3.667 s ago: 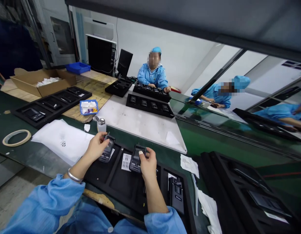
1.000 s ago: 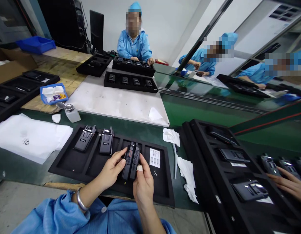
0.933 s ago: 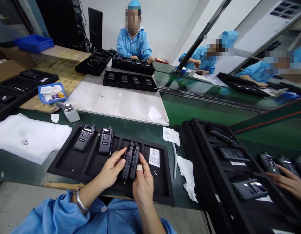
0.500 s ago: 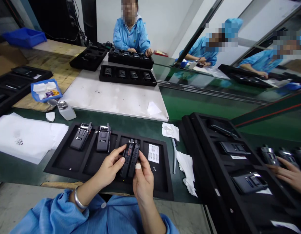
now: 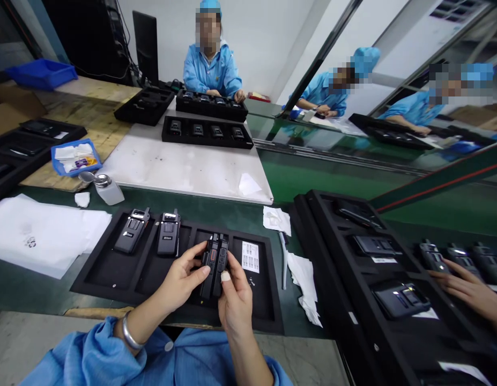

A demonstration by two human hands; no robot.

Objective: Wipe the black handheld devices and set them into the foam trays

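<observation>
In the head view, my left hand (image 5: pixel 187 277) is closed on a black two-way radio (image 5: pixel 208 271) with an orange side button. My right hand (image 5: pixel 237 297) grips a second black radio (image 5: pixel 221 264), a white cover on its thumb tip. Both radios stand side by side with their narrow edges up, over the black foam tray (image 5: pixel 107 284). Two more radios lie in that tray: one at the far left (image 5: pixel 131 230) and one in the adjoining slot (image 5: pixel 168 235). A printed white label (image 5: pixel 250 257) shows in the right slot.
To the right are stacked black trays (image 5: pixel 364 289) with radios, and another person's hand (image 5: pixel 469 289). A pump bottle (image 5: pixel 108 190), a blue bin (image 5: pixel 76 157) and white sheets (image 5: pixel 43 230) are at left. Crumpled tissue (image 5: pixel 303 281) lies beside the tray. Co-workers sit beyond.
The view has shifted slightly, so the bench sits a little lower and further left. Both hands keep holding the two radios, almost unmoved.
</observation>
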